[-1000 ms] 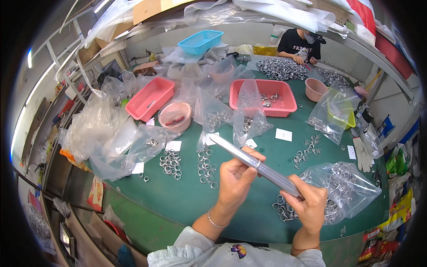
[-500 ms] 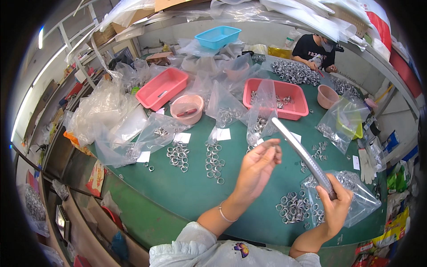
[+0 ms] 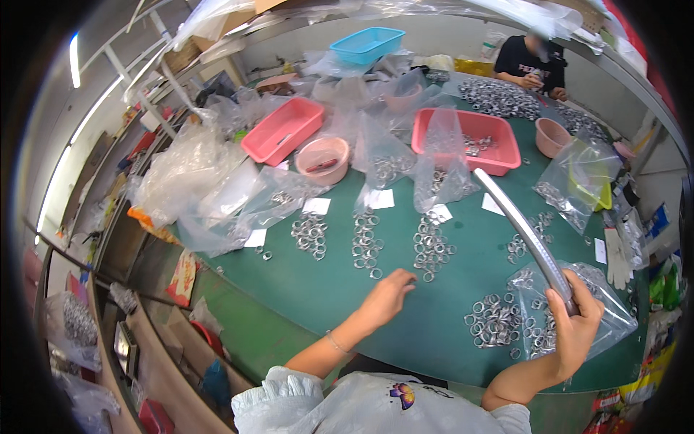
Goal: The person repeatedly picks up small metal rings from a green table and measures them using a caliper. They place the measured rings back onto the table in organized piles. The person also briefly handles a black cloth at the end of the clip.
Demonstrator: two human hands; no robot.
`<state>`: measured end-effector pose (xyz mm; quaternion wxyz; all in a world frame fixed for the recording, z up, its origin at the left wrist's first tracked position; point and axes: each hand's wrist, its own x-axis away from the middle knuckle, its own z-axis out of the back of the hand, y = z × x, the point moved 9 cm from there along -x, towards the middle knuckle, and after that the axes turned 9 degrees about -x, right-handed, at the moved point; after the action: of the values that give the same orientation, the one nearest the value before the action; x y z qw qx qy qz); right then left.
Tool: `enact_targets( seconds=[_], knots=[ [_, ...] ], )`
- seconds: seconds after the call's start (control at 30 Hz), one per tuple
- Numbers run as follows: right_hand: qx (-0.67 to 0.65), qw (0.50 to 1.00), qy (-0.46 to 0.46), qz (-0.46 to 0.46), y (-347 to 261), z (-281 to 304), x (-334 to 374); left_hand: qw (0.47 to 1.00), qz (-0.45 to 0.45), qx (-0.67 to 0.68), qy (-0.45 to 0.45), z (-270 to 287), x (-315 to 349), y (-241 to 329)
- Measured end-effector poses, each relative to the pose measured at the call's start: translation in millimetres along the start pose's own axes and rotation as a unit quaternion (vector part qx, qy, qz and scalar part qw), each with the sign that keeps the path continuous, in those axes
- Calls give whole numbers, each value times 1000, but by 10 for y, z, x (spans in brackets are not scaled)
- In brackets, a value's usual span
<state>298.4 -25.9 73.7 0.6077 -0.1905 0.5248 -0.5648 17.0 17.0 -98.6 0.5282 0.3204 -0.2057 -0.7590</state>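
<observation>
My right hand [image 3: 578, 311] grips the thick lower end of a long, tapered metal ring mandrel [image 3: 522, 228], tilted with its thin end up and to the left. Its face carries fine graduation marks. My left hand [image 3: 388, 296] is over the green table with its fingertips pinched together; a small dark bit shows at them, too small to make out. Just beyond it lie a group of metal rings [image 3: 431, 249] and a column of rings [image 3: 367, 242]. Below the mandrel a larger heap of rings [image 3: 493, 322] sits beside a clear plastic bag [image 3: 607, 318] with rings in it.
Across the green table [image 3: 311, 289] stand pink trays [image 3: 283, 130], a round pink bowl [image 3: 323, 160] and clear bags of rings, with white paper slips [image 3: 316, 206]. A co-worker [image 3: 531, 69] sits at the far right behind a big ring pile [image 3: 499, 98]. White gloves [image 3: 617, 257] lie at the right edge.
My left hand has moved away from the mandrel, down and to the left, and its fingers have drawn together. My right hand still holds the mandrel. The whole view has shifted slightly.
</observation>
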Motion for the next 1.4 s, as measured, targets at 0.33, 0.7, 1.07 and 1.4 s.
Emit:
enact_targets(
  seconds=[0.33, 0.7, 1.07, 1.4],
  knots=[
    [8, 1000, -28, -1, -18, -33, 32, 912, 180, -285, 233, 1392, 1000, -1596],
    [-26, 999, -10, 19, -24, 147, 45, 820, 236, -430, 296, 1733, 831, -1909],
    [-19, 999, 10, 28, -81, 103, -33, 983, -148, 36, -101, -1070, -321, 735],
    [-30, 996, 22, 78, -322, 108, -66, 951, -183, 10, -250, -1744, -549, 889]
  ],
)
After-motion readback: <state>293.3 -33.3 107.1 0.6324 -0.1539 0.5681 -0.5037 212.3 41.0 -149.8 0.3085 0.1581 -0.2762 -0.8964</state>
